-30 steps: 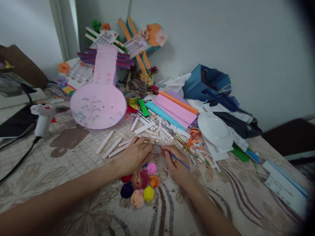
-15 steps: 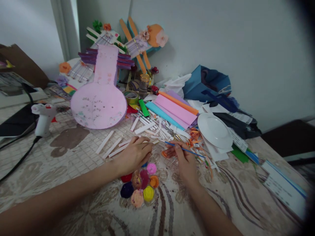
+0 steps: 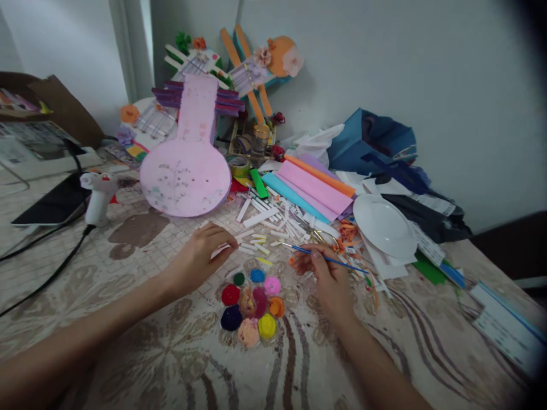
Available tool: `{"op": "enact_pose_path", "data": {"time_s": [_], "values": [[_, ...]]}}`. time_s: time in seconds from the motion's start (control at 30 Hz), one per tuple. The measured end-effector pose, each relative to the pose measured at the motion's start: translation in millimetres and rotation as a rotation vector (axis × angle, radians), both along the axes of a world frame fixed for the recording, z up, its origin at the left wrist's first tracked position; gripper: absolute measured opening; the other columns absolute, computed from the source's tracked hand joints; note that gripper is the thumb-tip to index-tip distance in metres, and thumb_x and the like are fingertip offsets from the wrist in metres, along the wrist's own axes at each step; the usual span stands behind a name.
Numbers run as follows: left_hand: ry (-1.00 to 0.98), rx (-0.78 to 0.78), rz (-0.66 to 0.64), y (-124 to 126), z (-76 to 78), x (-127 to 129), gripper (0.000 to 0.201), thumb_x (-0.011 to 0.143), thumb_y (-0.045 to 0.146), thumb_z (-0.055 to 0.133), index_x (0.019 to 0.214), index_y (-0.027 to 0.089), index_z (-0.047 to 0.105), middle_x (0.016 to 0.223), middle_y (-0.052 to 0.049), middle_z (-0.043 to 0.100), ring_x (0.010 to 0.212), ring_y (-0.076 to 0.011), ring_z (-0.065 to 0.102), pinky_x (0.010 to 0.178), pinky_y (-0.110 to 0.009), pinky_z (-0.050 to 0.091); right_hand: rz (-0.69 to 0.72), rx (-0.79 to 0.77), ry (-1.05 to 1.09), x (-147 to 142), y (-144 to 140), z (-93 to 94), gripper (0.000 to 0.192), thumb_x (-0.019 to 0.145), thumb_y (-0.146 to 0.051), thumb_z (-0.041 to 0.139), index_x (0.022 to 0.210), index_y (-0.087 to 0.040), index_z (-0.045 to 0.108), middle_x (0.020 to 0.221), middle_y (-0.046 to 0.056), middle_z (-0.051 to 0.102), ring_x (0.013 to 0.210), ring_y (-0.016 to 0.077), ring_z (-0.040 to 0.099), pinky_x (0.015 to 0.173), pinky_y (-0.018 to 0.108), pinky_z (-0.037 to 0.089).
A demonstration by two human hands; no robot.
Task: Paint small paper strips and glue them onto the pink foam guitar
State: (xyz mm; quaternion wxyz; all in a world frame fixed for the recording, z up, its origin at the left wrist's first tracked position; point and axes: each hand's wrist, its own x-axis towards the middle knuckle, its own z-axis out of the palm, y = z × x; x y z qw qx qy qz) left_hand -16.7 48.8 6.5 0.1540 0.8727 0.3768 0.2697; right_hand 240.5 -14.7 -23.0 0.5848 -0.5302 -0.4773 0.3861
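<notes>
- We see our left hand (image 3: 200, 253) low over the table (image 3: 128, 267), fingers curled and pinching a white strip (image 3: 222, 249) at its tip
- More white strips (image 3: 265, 219) lie scattered just beyond this hand, some touching each other, some apart
- Our right hand (image 3: 327, 279) is closed around a brush (image 3: 329, 259) with a thin blue handle; thumb and fingers pinch it near the middle
- The brush lies nearly flat, its tip pointing left toward the strips and its far end pointing right toward the plate (image 3: 384, 225)
- Near the fingers of the right hand there is something small and orange; we cannot tell what it is, or if the hand touches it
- The palette (image 3: 252, 307) sits on the table between our two forearms, nearer to us than both hands; it has wells of red, green, blue, pink, orange, yellow and dark purple paint, and neither hand touches it
- Behind the strips stands a big pink cutout (image 3: 188, 168), round below with a long neck, leaning toward the wall
- To the right of the cutout lie foam sheets (image 3: 311, 188) in pink, blue and orange, stacked and overlapping
- The white plate rests right of the sheets, on some papers
- A glue gun (image 3: 99, 196) stands at the left, well apart from our hands, with a black cord running off the table edge
- A blue bag (image 3: 371, 142) is against the wall behind the plate
</notes>
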Motion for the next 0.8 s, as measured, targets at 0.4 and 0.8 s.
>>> {"op": "enact_pose_path", "data": {"time_s": [0.4, 0.8], "values": [[0.219, 0.11, 0.002, 4.2, -18.5, 19.9, 0.016, 0.088, 0.017, 0.047, 0.09, 0.019, 0.062, 0.093, -0.007, 0.062, 0.094, -0.022, 0.052, 0.08, -0.036, 0.039, 0.076, 0.056, 0.056, -11.3, 19.5, 11.9, 0.021, 0.086, -0.037, 0.052, 0.092, -0.019, 0.063, 0.082, 0.004, 0.068, 0.062, 0.0138, 0.063, 0.054, 0.027, 0.051], [0.189, 0.038, -0.021, 2.1, -10.6, 26.9, 0.012, 0.087, 0.016, 0.048, 0.085, 0.015, 0.06, 0.09, -0.008, 0.062, 0.091, -0.0213, 0.052, 0.081, -0.035, 0.039, 0.011, 0.028, 0.13, 0.6, 8.1, 6.1, 0.017, 0.085, -0.033, 0.054, 0.091, -0.019, 0.063, 0.078, 0.002, 0.068, 0.06, 0.0127, 0.063, 0.052, 0.025, 0.049]]}}
